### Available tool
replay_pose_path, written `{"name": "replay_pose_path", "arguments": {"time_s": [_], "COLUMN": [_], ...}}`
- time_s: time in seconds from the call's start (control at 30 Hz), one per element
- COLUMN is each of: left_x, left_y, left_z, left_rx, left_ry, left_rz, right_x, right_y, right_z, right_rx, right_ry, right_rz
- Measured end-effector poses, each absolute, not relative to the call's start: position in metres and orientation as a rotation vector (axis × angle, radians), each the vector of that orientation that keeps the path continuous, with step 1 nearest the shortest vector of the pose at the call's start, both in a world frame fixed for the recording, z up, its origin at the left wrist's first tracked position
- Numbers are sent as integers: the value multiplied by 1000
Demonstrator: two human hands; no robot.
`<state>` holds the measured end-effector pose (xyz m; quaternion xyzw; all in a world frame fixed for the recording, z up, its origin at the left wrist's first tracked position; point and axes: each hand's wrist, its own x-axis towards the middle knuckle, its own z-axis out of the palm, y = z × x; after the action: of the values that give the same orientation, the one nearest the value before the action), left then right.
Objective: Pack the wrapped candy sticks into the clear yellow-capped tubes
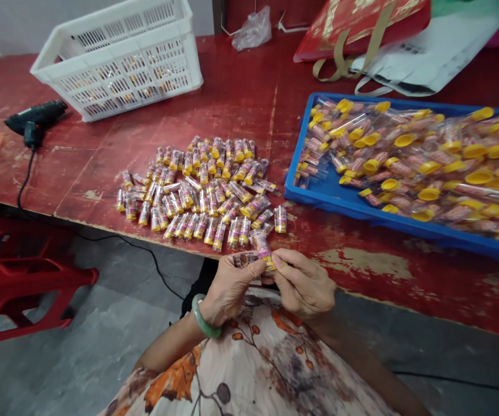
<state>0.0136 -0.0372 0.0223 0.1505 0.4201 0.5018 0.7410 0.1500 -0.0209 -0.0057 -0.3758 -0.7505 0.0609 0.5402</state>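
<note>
At the table's front edge, both hands are closed around one small tube (264, 248) with a purple and yellow wrapper. My left hand (230, 284) pinches it from the left, and flat printed plastic sleeves (244, 259) also show in that hand. From the right, the fingertips of my right hand (303, 282) grip the tube's lower yellow end. Just beyond the hands lies a wide group of similar wrapped tubes (203, 202), mostly upright or leaning. One wrapped tube (280, 219) stands a little apart on the right.
A blue tray (303, 193) at right holds many clear tubes with yellow caps (405, 140). A white crate (123, 63) stands at back left near a heat gun (34, 120) with its cord. Bags (366, 29) lie at back right; a red stool (28, 277) is at lower left.
</note>
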Motion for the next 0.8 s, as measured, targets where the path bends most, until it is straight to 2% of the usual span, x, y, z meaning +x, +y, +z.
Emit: {"name": "replay_pose_path", "arguments": {"time_s": [0.3,0.43,0.53,0.8], "left_x": [12,-4,-29,-99], "left_y": [-35,-26,-5,84], "left_z": [24,28,27,29], "left_rx": [275,306,436,1086], "left_ry": [963,1061,1160,1586], "left_rz": [1090,1070,1132,1043], "right_x": [145,145,154,184], "right_y": [-17,-13,-12,-8], "right_z": [-13,-10,-5,-8], "right_rx": [-855,-851,-900,-988], "right_ry": [-1798,-1845,-1821,-1823], "right_rz": [125,310,406,283]}}
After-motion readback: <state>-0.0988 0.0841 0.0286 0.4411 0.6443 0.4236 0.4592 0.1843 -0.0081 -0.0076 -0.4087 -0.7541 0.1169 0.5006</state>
